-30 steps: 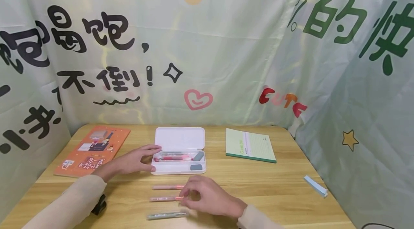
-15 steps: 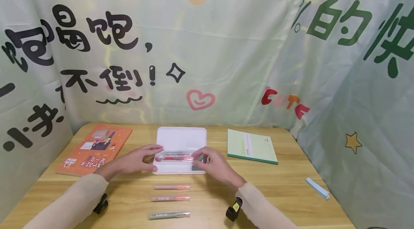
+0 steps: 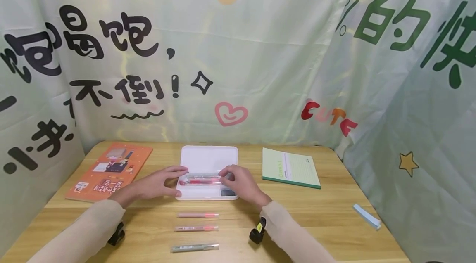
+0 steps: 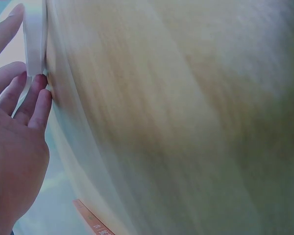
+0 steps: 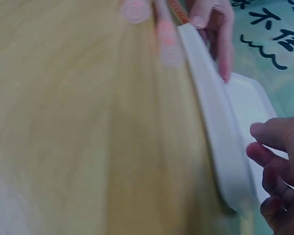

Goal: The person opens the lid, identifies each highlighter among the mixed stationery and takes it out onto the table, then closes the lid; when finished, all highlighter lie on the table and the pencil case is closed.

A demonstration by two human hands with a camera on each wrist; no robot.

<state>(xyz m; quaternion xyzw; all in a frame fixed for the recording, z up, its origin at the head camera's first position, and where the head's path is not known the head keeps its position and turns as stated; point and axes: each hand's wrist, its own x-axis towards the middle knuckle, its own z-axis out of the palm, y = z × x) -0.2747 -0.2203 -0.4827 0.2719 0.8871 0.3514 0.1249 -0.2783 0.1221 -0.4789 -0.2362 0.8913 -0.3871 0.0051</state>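
A white pencil case (image 3: 208,159) lies with its lid raised, a red pen (image 3: 204,181) and a grey pen (image 3: 201,175) inside. My left hand (image 3: 158,182) holds the case's left end, thumb by the near corner and fingers by the hinge. Over the case's right part is my right hand (image 3: 243,184), its thumb and fingertips at the pens' right ends. In the right wrist view those fingers are bent with a small gap; whether they pinch a pen is hidden. A dark grey block (image 3: 227,192) shows beneath the right hand.
Two pink-capped pens (image 3: 198,215) (image 3: 196,228) and a grey-green pen (image 3: 195,247) lie in front of the case. An orange book (image 3: 111,172) lies left; a green notebook (image 3: 290,168) lies right. A light-blue strip (image 3: 367,216) is near the table's right edge. Printed curtains (image 3: 260,69) surround the table.
My right hand has gone from the loose pens on the table up to the case, then slightly left over its pens. The left hand stays at the case's left end.
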